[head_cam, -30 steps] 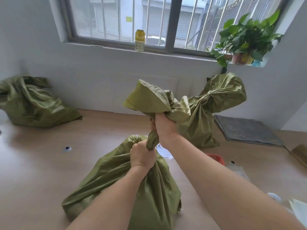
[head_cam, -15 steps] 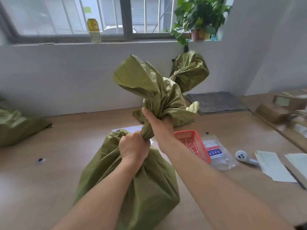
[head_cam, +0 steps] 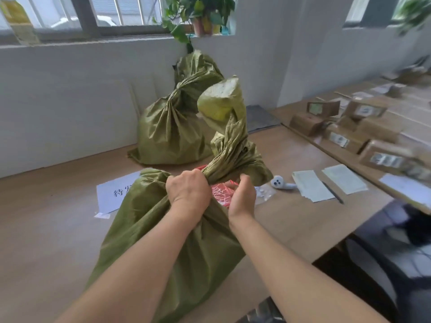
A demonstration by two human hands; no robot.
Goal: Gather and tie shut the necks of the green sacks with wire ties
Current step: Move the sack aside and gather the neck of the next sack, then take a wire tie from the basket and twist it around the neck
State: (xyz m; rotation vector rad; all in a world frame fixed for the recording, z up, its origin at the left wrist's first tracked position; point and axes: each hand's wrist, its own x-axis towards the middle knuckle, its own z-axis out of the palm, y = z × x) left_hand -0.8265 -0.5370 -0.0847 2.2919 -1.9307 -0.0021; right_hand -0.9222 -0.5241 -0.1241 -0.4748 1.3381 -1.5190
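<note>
Sacks point(head_cam: 163, 241) x2 (1 in L hand point(head_cam: 189, 194))

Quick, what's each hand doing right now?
Left hand: grips the twisted neck of the green woven plastic sack.
Right hand: loosely cupped beside that neck, gripping nothing visible.

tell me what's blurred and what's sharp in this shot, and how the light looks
Head view: the left hand, right hand and near sack are sharp; the boxes on the right and the bottle at top left are smeared, apparently by motion blur; the light is soft daylight from the window, with no hard shadows or glare.
</note>
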